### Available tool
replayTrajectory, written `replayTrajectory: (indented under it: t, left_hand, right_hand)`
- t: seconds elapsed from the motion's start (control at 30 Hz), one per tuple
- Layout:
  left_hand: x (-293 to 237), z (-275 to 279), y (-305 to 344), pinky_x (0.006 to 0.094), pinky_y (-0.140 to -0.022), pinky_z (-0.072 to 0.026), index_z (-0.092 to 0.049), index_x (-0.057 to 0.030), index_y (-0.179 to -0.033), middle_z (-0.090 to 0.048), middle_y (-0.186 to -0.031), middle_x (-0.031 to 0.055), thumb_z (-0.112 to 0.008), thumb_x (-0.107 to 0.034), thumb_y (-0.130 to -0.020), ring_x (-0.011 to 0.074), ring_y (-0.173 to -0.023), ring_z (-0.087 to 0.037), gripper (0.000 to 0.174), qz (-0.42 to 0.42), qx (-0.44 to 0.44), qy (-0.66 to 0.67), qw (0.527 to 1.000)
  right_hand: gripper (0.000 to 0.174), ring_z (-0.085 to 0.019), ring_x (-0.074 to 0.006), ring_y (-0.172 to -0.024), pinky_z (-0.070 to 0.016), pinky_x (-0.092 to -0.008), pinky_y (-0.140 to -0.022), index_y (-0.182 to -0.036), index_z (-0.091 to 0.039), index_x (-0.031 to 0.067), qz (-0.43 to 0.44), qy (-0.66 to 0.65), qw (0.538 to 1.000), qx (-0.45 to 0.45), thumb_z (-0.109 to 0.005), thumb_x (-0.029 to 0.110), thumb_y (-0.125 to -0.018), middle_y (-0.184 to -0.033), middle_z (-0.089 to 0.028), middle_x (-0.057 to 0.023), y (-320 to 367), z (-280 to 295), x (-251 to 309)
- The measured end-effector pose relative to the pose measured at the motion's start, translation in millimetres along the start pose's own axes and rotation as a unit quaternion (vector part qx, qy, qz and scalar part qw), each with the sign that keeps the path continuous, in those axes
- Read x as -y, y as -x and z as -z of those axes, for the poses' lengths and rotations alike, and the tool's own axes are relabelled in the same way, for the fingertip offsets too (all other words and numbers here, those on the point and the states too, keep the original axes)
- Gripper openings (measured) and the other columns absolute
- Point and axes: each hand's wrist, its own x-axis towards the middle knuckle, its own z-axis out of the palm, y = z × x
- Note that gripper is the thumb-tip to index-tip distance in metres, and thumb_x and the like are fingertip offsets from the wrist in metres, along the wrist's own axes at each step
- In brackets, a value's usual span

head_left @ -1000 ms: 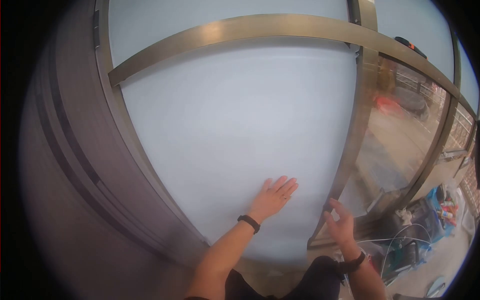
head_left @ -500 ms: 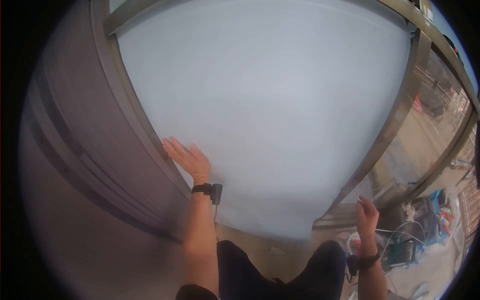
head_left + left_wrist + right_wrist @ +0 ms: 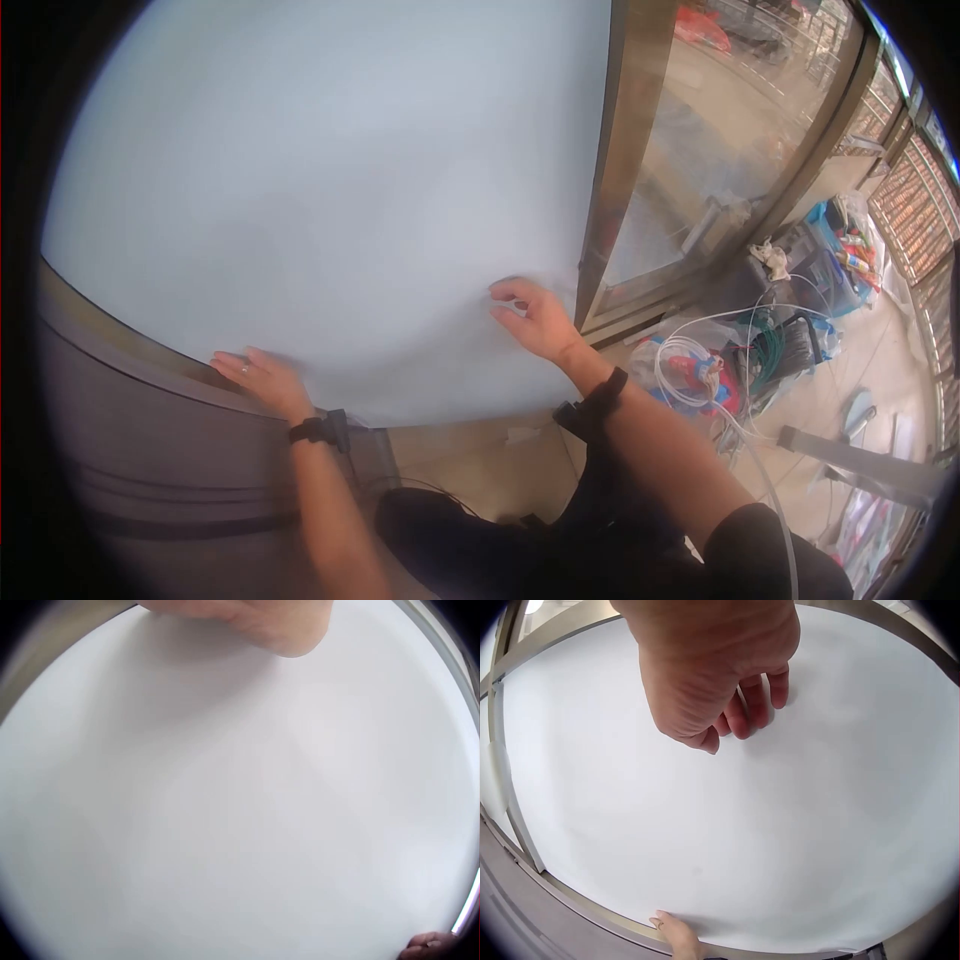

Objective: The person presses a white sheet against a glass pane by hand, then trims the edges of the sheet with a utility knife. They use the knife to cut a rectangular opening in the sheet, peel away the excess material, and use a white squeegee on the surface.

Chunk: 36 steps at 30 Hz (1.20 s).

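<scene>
A large white sheet (image 3: pixel 340 170) covers a pane inside a brownish metal frame (image 3: pixel 628 130). My left hand (image 3: pixel 262 382) lies with straight fingers on the sheet's left edge, fingertips right at the metal strip. Toward the lower right of the sheet is my right hand (image 3: pixel 540 320), its fingers loosely bent and nothing visible in them. In the right wrist view those bent fingers (image 3: pixel 756 705) are close over the white surface, with the left hand (image 3: pixel 679 935) small at the bottom edge. The left wrist view shows only part of the left hand (image 3: pixel 255 622) against the sheet.
Right of the frame stands a clear glass pane (image 3: pixel 690 170). Coiled white cable (image 3: pixel 680 370), plastic bags and a blue bag (image 3: pixel 835 265) of items lie on the tiled floor. A metal bar (image 3: pixel 850 462) juts in at right. A grey-brown panel (image 3: pixel 180 450) borders the left.
My left hand has moved from the middle of the sheet to its left edge. The right hand has come from beside the frame onto the sheet's area. The head view has turned and tilted down.
</scene>
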Motion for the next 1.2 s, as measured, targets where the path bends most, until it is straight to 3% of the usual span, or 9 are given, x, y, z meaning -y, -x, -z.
replayTrajectory:
  t: [0.2, 0.33, 0.47, 0.67, 0.83, 0.97, 1.1, 1.17, 1.2]
  left_hand:
    - [11.8, -6.4, 74.3, 0.045, -0.125, -0.0126, -0.012, 0.0084, -0.156, -0.006, -0.165, 0.0283, -0.041, -0.033, -0.108, 0.0398, -0.153, -0.01, 0.069, 0.07, 0.117, 0.009, 0.991]
    - [30.2, -20.9, 136.5, 0.045, -0.125, -0.0143, -0.01, 0.0093, -0.156, -0.009, -0.165, 0.0273, -0.046, -0.034, -0.106, 0.0389, -0.153, -0.011, 0.075, 0.135, 0.253, -0.076, 0.955]
    - [48.4, -35.6, 220.7, 0.0461, -0.124, -0.0199, -0.014, 0.0111, -0.154, -0.013, -0.164, 0.0278, -0.051, -0.034, -0.104, 0.0394, -0.153, -0.014, 0.078, 0.116, 0.383, -0.119, 0.909]
    - [60.6, -52.0, 312.0, 0.0508, -0.116, -0.0341, -0.032, 0.0015, -0.153, -0.024, -0.16, 0.0273, -0.068, -0.038, -0.092, 0.0413, -0.147, -0.029, 0.081, -0.042, 0.571, -0.164, 0.804]
    - [55.1, -45.8, 324.9, 0.056, -0.114, -0.0331, -0.035, -0.0047, -0.153, -0.027, -0.16, 0.0249, -0.071, -0.035, -0.089, 0.0433, -0.146, -0.03, 0.08, -0.123, 0.554, -0.187, 0.802]
    - [79.3, -43.4, 335.0, 0.0525, -0.117, -0.0299, -0.034, -0.0038, -0.154, -0.026, -0.16, 0.0255, -0.071, -0.033, -0.089, 0.0424, -0.147, -0.028, 0.08, -0.085, 0.555, -0.186, 0.806]
    - [102.2, -50.0, 350.5, 0.0469, -0.12, -0.0276, -0.031, 0.0086, -0.15, -0.029, -0.157, 0.0286, -0.066, -0.035, -0.094, 0.042, -0.147, -0.027, 0.079, 0.172, 0.399, -0.091, 0.896]
    - [158.5, -64.1, 375.8, 0.0475, -0.12, -0.0272, -0.03, 0.0105, -0.149, -0.029, -0.157, 0.0286, -0.059, -0.045, -0.097, 0.0417, -0.146, -0.028, 0.081, 0.407, 0.278, 0.041, 0.869]
    - [178.6, -65.1, 380.5, 0.0483, -0.12, -0.027, -0.029, 0.0103, -0.15, -0.029, -0.157, 0.0282, -0.055, -0.051, -0.098, 0.0413, -0.146, -0.029, 0.084, 0.507, 0.209, 0.088, 0.831]
  right_hand:
    - [0.038, -0.065, -0.026, -0.112, -0.0528, -0.0392, -0.093, -0.12, -0.066, 0.0018, -0.076, 0.061, 0.995, 0.016, -0.07, 0.021, -0.088, -0.121, -0.069, -0.0127, 32.8, -16.3, -75.9]
    - [0.057, -0.064, -0.0351, -0.115, -0.0525, -0.0415, -0.094, -0.127, -0.061, -0.0026, -0.399, 0.128, 0.908, -0.008, -0.074, 0.029, -0.081, -0.125, -0.066, -0.0224, 93.9, -35.2, -161.3]
    - [0.082, -0.061, -0.0374, -0.12, -0.0499, -0.0407, -0.099, -0.142, -0.046, -0.0043, -0.411, 0.199, 0.859, -0.233, -0.078, 0.033, -0.076, -0.134, -0.059, -0.0273, 149.7, -56.0, -227.9]
    - [0.106, -0.038, -0.0391, -0.141, -0.035, -0.0403, -0.117, -0.152, -0.028, -0.0025, -0.492, -0.072, 0.867, -0.009, -0.085, 0.036, -0.071, -0.151, -0.037, -0.0304, 164.6, -37.2, -258.8]
    - [0.107, -0.054, -0.0356, -0.129, -0.0423, -0.0392, -0.112, -0.151, -0.031, -0.0015, -0.324, 0.259, 0.894, -0.171, -0.086, 0.037, -0.068, -0.14, -0.053, -0.0251, 186.8, -65.5, -324.1]
    - [0.086, -0.065, -0.0329, -0.108, -0.0507, -0.0392, -0.099, -0.136, -0.054, -0.0028, -0.386, 0.115, 0.914, -0.056, -0.086, 0.037, -0.068, -0.121, -0.067, -0.0194, 181.7, -46.9, -342.4]
    - [0.043, -0.062, -0.02, -0.068, -0.0463, -0.0362, -0.061, -0.092, -0.074, 0.0009, -0.459, 0.025, 0.887, 0.054, -0.084, 0.038, -0.073, -0.075, -0.068, -0.0055, 191.8, -14.2, -326.8]
    - [0.037, -0.061, -0.0202, -0.072, -0.0461, -0.0368, -0.064, -0.1, -0.073, 0.0021, -0.505, 0.006, 0.857, 0.1, -0.081, 0.033, -0.08, -0.079, -0.066, -0.0085, 207.3, -1.9, -357.8]
    - [0.031, -0.062, -0.028, -0.075, -0.0486, -0.0409, -0.069, -0.102, -0.071, 0.0035, -0.35, 0.124, 0.906, 0.2, -0.079, 0.026, -0.083, -0.088, -0.069, -0.0134, 214.7, 9.9, -368.7]
